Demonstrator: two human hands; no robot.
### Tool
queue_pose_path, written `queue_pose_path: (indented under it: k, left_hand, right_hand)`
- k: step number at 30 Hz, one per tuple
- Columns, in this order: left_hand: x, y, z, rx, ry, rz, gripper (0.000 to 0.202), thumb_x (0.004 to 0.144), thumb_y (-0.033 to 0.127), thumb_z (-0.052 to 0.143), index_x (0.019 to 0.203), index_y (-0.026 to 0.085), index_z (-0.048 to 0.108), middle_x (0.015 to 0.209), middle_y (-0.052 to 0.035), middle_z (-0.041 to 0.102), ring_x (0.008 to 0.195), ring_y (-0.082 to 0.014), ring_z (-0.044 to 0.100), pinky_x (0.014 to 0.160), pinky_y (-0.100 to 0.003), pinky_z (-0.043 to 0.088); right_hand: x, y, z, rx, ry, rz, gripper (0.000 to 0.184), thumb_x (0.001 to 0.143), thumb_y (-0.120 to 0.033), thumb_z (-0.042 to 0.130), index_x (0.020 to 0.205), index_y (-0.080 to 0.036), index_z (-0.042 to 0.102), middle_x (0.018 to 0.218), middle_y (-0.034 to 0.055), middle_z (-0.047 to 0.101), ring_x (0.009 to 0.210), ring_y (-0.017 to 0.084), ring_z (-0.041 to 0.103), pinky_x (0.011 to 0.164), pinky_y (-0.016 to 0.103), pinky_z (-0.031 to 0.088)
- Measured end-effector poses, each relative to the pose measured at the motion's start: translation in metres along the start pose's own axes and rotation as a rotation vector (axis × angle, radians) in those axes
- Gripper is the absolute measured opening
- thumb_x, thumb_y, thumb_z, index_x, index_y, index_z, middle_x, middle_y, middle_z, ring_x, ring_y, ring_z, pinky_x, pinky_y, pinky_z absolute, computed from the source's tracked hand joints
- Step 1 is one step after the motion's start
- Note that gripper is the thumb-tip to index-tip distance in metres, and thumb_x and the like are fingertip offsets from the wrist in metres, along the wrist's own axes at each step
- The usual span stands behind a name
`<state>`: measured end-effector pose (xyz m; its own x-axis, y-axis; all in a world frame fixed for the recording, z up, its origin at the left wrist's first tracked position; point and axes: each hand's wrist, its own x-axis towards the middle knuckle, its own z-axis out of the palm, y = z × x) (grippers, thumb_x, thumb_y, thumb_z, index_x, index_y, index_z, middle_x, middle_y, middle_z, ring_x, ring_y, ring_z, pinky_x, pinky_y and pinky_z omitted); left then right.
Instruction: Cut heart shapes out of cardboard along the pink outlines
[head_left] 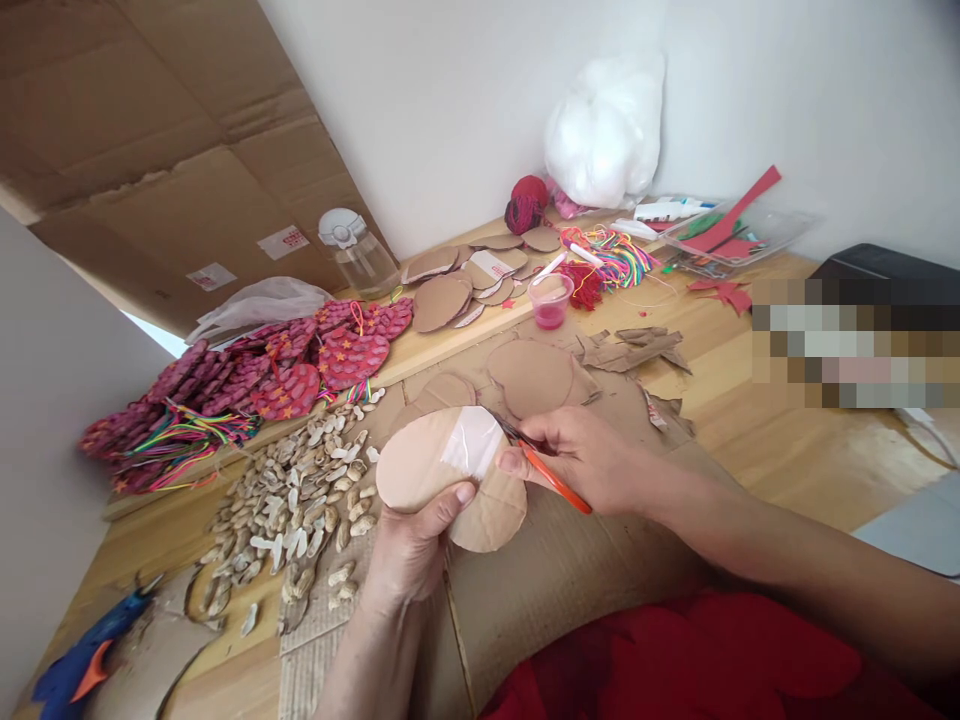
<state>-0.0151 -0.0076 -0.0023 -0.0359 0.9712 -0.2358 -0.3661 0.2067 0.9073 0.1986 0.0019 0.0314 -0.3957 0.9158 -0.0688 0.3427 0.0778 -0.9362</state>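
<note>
Raised over the cardboard sheet, a rounded, heart-like cardboard cutout [420, 465] is pinched in my left hand [420, 530], thumb on top at its lower edge. A strip of clear tape [474, 442] crosses its upper part. My right hand [581, 455] grips orange-handled scissors [559, 480], their blades at the cutout's upper right edge; my fingers partly cover them. Just behind lies another rounded cardboard piece [532, 378] on the sheet, beside torn cardboard scraps [637, 350]. A pile of peanut shells [300, 490] spreads to the left of my left hand.
Red peanut-shell decorations [277, 365] with coloured cords lie at the left. Cut cardboard pieces [442, 302], a bottle [360, 255] and a pink cup [550, 300] stand farther back. A plastic tray [780, 232] and black device [885, 265] are at right. Brown cardboard [637, 560] covers the table in front.
</note>
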Motion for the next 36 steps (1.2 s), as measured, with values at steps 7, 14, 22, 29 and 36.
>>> queue_pose_path:
  k: [7,14,22,29,36]
  left_hand:
    - [-0.001,-0.001,0.000,-0.013,-0.005,0.014,0.084,0.055,0.020,0.093,0.133,0.017,0.063,0.113,-0.0133,0.076,0.109,-0.0335,0.070,0.091,-0.042,0.058]
    - [0.001,-0.001,-0.001,-0.018,-0.014,0.014,0.086,0.056,0.018,0.093,0.135,0.017,0.061,0.114,-0.0133,0.076,0.108,-0.0330,0.070,0.090,-0.042,0.059]
    - [0.002,-0.003,-0.001,-0.025,-0.010,0.020,0.082,0.056,0.018,0.093,0.132,0.019,0.064,0.110,-0.0113,0.077,0.108,-0.0311,0.070,0.092,-0.040,0.058]
    - [0.003,-0.002,0.001,-0.087,0.070,0.023,0.083,0.052,0.018,0.094,0.130,0.023,0.066,0.109,-0.0078,0.077,0.105,-0.0268,0.071,0.088,-0.034,0.059]
    - [0.007,-0.003,0.001,-0.120,0.102,0.002,0.080,0.054,0.023,0.094,0.128,0.025,0.066,0.113,-0.0079,0.076,0.107,-0.0265,0.070,0.086,-0.031,0.059]
  right_hand:
    - [0.001,0.004,0.004,-0.004,0.049,-0.016,0.050,0.090,-0.058,0.060,0.063,-0.018,0.044,0.062,-0.0048,0.035,0.059,0.010,0.031,0.050,0.024,0.023]
    - [0.001,0.002,0.002,-0.109,0.089,-0.008,0.054,0.088,-0.057,0.063,0.059,-0.018,0.041,0.057,-0.0058,0.035,0.056,0.009,0.031,0.048,0.024,0.022]
    - [0.004,0.000,0.009,0.099,0.182,0.006,0.057,0.079,-0.063,0.071,0.055,-0.019,0.043,0.051,-0.0054,0.037,0.050,0.009,0.031,0.046,0.025,0.021]
    - [0.012,0.002,-0.033,1.096,0.384,-0.104,0.060,0.084,-0.080,0.048,0.074,-0.022,0.059,0.067,0.0006,0.059,0.047,0.011,0.037,0.046,0.027,0.033]
    - [0.018,0.008,-0.032,1.217,0.205,-0.033,0.041,0.081,-0.060,0.068,0.077,-0.020,0.062,0.075,0.0006,0.062,0.055,0.011,0.047,0.049,0.025,0.036]
